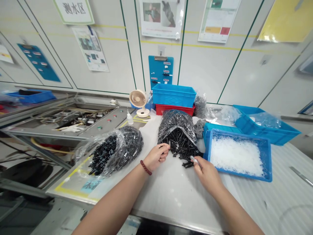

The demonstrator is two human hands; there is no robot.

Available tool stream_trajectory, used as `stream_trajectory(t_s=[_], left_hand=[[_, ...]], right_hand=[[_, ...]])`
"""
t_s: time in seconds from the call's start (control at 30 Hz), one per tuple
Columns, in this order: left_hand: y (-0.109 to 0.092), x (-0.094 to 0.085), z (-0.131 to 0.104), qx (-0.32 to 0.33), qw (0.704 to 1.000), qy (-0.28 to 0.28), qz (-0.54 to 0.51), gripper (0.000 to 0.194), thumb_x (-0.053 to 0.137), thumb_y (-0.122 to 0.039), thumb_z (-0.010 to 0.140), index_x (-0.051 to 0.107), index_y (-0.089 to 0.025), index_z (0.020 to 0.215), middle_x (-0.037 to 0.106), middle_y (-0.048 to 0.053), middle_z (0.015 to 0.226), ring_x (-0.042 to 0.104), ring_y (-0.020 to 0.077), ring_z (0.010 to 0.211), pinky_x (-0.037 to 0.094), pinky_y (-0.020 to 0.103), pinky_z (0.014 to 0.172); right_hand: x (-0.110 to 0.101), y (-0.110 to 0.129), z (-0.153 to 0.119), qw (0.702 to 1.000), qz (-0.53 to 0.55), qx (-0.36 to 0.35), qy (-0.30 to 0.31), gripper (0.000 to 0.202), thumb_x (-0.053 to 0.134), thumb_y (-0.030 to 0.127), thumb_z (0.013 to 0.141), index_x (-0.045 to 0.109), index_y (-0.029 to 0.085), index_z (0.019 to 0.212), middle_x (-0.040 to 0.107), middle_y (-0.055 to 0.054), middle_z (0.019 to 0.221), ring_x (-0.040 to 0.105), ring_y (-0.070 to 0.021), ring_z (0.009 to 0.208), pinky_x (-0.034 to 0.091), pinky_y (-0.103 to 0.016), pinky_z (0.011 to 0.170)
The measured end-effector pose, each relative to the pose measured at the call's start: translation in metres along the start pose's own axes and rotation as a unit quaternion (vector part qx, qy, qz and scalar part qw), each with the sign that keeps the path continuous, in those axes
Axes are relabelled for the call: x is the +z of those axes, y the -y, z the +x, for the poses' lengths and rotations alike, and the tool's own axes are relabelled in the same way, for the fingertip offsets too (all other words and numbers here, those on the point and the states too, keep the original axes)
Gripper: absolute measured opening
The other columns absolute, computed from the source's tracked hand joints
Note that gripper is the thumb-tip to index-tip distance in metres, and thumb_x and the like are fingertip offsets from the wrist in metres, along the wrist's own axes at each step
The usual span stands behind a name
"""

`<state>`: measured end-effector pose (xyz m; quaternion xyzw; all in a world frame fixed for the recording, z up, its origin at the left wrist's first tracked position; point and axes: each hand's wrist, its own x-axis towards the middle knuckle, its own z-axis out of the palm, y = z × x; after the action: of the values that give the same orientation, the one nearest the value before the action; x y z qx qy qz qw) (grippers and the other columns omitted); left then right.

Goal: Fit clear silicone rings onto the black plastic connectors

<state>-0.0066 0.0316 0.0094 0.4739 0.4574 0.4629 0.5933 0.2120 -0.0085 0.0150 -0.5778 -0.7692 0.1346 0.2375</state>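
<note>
One slim metal tool in right hand points up-left.

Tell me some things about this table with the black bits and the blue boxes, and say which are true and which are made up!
1. The left hand touches the pile of black parts spilling from a clear bag. True.
2. The right hand pinches a small silvery piece. True.
3. The blue tray by the right hand is full of black parts. False: it holds white bits.
4. A red bead bracelet sits on the right wrist. False: it is on the left wrist.
5. A small fan stands at the back of the table. True.
</note>
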Motion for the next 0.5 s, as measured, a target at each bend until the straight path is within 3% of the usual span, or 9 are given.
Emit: stream_trajectory(t_s=[0.1, 0.17, 0.23, 0.3, 0.37, 0.5], left_hand=[[0.005, -0.005, 0.008, 0.046, 0.995, -0.050, 0.067, 0.018, 0.059, -0.034, 0.075, 0.058, -0.016, 0.075, 0.043, -0.004, 0.054, 0.042, 0.0092, 0.047, 0.037, 0.019, 0.045], [0.010, -0.004, 0.011, 0.080, 0.989, -0.075, 0.101, 0.012, 0.061, -0.024, 0.073, 0.063, -0.017, 0.081, 0.057, 0.002, 0.072, 0.055, 0.0147, 0.072, 0.045, 0.023, 0.068], [0.014, 0.001, 0.012, 0.120, 0.973, -0.071, 0.185, 0.017, 0.059, -0.018, 0.074, 0.066, -0.019, 0.089, 0.061, 0.005, 0.099, 0.053, 0.0191, 0.099, 0.039, 0.028, 0.091], [0.018, 0.006, 0.012, 0.149, 0.936, -0.026, 0.319, 0.023, 0.053, -0.015, 0.077, 0.066, -0.020, 0.096, 0.056, 0.006, 0.119, 0.048, 0.0216, 0.111, 0.033, 0.032, 0.100], [0.021, 0.011, 0.010, 0.160, 0.882, 0.039, 0.441, 0.028, 0.048, -0.014, 0.080, 0.065, -0.021, 0.102, 0.052, 0.005, 0.127, 0.050, 0.0227, 0.112, 0.035, 0.034, 0.099], [0.020, 0.014, 0.005, 0.184, 0.830, 0.120, 0.513, 0.030, 0.046, -0.014, 0.082, 0.063, -0.023, 0.105, 0.052, 0.004, 0.126, 0.055, 0.0216, 0.104, 0.041, 0.030, 0.089]], right_hand=[[0.000, 0.001, 0.000, 1.000, -0.003, 0.003, 0.006, 0.026, 0.031, 0.027, 0.083, 0.057, 0.020, 0.087, 0.065, -0.005, 0.077, 0.060, -0.0198, 0.070, 0.037, -0.026, 0.057], [0.000, 0.002, 0.000, 1.000, -0.003, 0.002, 0.009, 0.026, 0.032, 0.026, 0.083, 0.057, 0.020, 0.086, 0.065, -0.005, 0.078, 0.060, -0.0198, 0.071, 0.037, -0.026, 0.058], [0.000, 0.002, 0.000, 1.000, -0.002, 0.002, 0.015, 0.025, 0.032, 0.026, 0.083, 0.056, 0.020, 0.086, 0.065, -0.005, 0.079, 0.060, -0.0202, 0.072, 0.037, -0.026, 0.059], [0.001, 0.001, 0.001, 1.000, 0.001, 0.002, 0.017, 0.025, 0.033, 0.025, 0.083, 0.056, 0.020, 0.087, 0.065, -0.005, 0.081, 0.060, -0.0204, 0.074, 0.037, -0.026, 0.060], [0.002, 0.000, 0.001, 1.000, 0.004, -0.002, 0.014, 0.025, 0.033, 0.025, 0.083, 0.056, 0.020, 0.087, 0.065, -0.005, 0.081, 0.060, -0.0201, 0.074, 0.037, -0.026, 0.060], [0.004, 0.000, 0.001, 1.000, -0.004, -0.012, 0.012, 0.024, 0.033, 0.025, 0.083, 0.056, 0.020, 0.083, 0.065, -0.004, 0.077, 0.059, -0.0194, 0.071, 0.036, -0.026, 0.059]])
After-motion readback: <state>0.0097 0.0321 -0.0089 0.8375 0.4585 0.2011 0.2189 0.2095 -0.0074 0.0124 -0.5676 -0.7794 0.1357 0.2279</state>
